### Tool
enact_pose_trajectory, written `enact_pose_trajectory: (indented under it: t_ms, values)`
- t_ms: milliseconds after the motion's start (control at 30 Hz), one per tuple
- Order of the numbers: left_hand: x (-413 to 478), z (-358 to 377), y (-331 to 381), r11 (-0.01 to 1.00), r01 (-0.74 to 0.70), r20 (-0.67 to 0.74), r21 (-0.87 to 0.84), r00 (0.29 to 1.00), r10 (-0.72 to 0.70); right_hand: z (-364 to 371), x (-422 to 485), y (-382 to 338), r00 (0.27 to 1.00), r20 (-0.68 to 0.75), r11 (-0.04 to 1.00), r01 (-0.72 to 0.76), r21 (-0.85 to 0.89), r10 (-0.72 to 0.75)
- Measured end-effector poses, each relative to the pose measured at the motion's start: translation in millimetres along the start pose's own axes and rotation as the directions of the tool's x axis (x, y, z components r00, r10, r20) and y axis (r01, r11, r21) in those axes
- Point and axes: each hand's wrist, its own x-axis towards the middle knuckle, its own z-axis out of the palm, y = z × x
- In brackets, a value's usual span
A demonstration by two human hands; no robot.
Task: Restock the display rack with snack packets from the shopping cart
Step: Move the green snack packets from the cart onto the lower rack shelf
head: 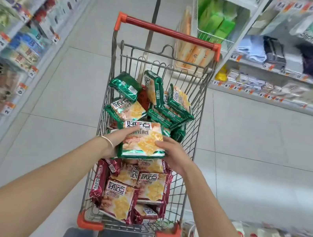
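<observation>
L shelves (10, 32) & R shelves (309, 40) motion-blurred, pkg labels unreadable, price tags (234, 57) mostly illegible, L hand (121, 136) palm hidden behind green packet (143, 141), R hand (174, 154) fingertips under it, cart (166, 29) floor buried, forearms (35, 191) cut by frame edges.

Green packs (222, 25) are standing in a white wire basket (212, 38); folded towels (251, 49) are lying on a shelf (287, 73) beside it, with orange price tags (235, 57) lining its edge.

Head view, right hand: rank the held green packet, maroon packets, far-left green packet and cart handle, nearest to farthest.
1. held green packet: the right hand grips its right edge.
2. maroon packets: just below the hand, at the near end.
3. far-left green packet: far left corner, beyond the held one.
4. cart handle: far end, well beyond the packets.
</observation>
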Motion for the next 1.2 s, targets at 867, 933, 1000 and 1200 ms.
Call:
enact_pose_trajectory:
  t_ms: [867, 933, 1000, 1200]
  values:
    - [30.9, -3.0, 23.1, 0.976, -0.217, -0.42, -0.031, 0.889, 0.185, -40.0, 67.4, -91.9, 0.61, -0.13, 0.218, 0.071, -0.973, -0.782]
    - [26.1, 15.0, 24.4, 0.968, -0.249, -0.48, 0.008, 0.849, 0.222, -31.5, 36.1, -96.0, 0.604, -0.131, 0.291, 0.174, -0.941, -0.786]
    - [26.0, 29.0, 25.0, 0.964, -0.263, -0.486, 0.032, 0.839, 0.245, -19.1, 4.3, -97.1, 0.625, -0.107, 0.306, 0.221, -0.926, -0.774]
    - [-0.4, 63.8, 30.3, 0.948, -0.319, -0.345, -0.017, 0.891, 0.294, 37.5, -44.1, -57.7, 0.634, -0.023, 0.245, 0.265, -0.933, -0.773]
